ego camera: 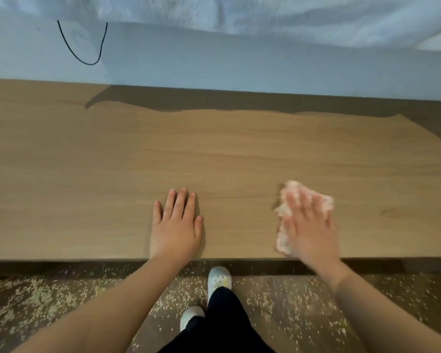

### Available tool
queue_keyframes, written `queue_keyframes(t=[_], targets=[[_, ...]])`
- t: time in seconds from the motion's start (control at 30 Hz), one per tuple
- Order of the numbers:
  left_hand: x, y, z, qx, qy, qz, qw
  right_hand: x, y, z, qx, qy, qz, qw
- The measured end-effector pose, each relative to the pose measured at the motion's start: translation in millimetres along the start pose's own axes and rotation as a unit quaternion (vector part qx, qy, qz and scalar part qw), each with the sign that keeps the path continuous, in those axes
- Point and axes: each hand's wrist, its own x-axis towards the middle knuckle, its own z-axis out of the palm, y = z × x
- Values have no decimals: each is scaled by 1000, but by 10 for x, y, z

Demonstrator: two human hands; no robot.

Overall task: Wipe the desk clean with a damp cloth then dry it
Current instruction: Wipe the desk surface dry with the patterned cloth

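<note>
A light wooden desk [112,161] fills the middle of the view. My left hand [177,225] lies flat on it near the front edge, fingers spread, holding nothing. A crumpled pink-white cloth [293,192] sits on the desk at the right, close to the front edge. My right hand [309,228] presses flat on top of the cloth, fingers extended and blurred by motion. Part of the cloth is hidden under the palm.
A pale wall [239,67] backs the desk, with a black cable loop [87,61] hanging at the upper left and white fabric [265,14] draped above. Below the desk edge, the dark floor [49,296] is strewn with small pale grains around my white shoes [219,277].
</note>
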Motion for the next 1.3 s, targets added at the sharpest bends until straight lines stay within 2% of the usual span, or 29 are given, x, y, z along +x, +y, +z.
queue_keyframes(t=[0.07, 0.1, 0.17, 0.23, 0.3, 0.33, 0.4, 0.47, 0.53, 0.57, 0.6, 0.67, 0.7, 0.77, 0.83, 0.93, 1.0, 1.03, 1.1, 1.13, 1.2, 1.23, 1.3], targets=[[-30, -20, 1, 6, -6, 14, 1000, -45, -51, -51, 35, -4, 85, 996], [-47, -36, -1, 11, -10, 20, 1000, -97, -208, -6, 28, 0, 74, 997], [-59, -53, -1, 16, -21, 28, 999, -274, -648, 142, -5, 12, -43, 999], [-76, -61, -20, 12, -25, 37, 999, -430, -966, 221, -12, 31, -184, 982], [-115, -80, -25, 12, -26, 47, 998, -407, -899, 157, -31, 32, -234, 971], [-149, -89, -25, 13, -28, 50, 998, -361, -725, 138, -53, 17, -219, 974], [-218, -88, -24, 15, -30, 45, 998, -235, -263, 116, -67, 11, -116, 991], [-249, -25, -32, 14, -31, 21, 999, -94, 100, 54, -6, 15, 29, 999], [-234, 129, -52, 1, -40, -15, 999, -32, 113, 1, 51, 0, 99, 994], [-214, 240, -52, -7, -45, -29, 999, -36, -7, 12, 59, 0, 84, 995], [-191, 364, -47, -13, -50, -38, 998, -61, -172, 45, 46, 2, 32, 998], [-150, 596, -31, -20, -48, -59, 997, -165, -476, 114, 19, 20, -149, 988], [-138, 678, -22, -23, -43, -76, 996, -196, -508, 131, 17, 5, -206, 978], [-124, 754, 14, -26, -30, -107, 993, -121, -267, 86, -27, 3, -250, 968], [-131, 785, 40, -25, -22, -127, 991, 34, 288, 109, -38, 27, -194, 980], [-91, 899, 47, -26, -8, -141, 990, 208, 947, -27, 19, 20, 18, 999], [-54, 988, 42, -36, 4, -153, 988, 203, 956, -56, 45, 12, 59, 997], [-42, 1010, 48, -38, 11, -156, 987, 151, 853, -44, 36, 4, 36, 999], [-33, 1031, 63, -33, 27, -146, 988, -19, 579, 77, -2, 12, -107, 994], [-24, 1054, 64, -34, 36, -132, 990, -103, 471, 135, -14, 20, -185, 982], [28, 1186, 37, -45, 35, -99, 994, -136, 473, 149, -36, 24, -283, 958], [69, 1290, 24, -50, 22, -82, 995, -66, 585, 112, -42, 21, -303, 952], [146, 1553, 4, -50, -3, -44, 998, 124, 1005, 47, -59, 3, -239, 969]])
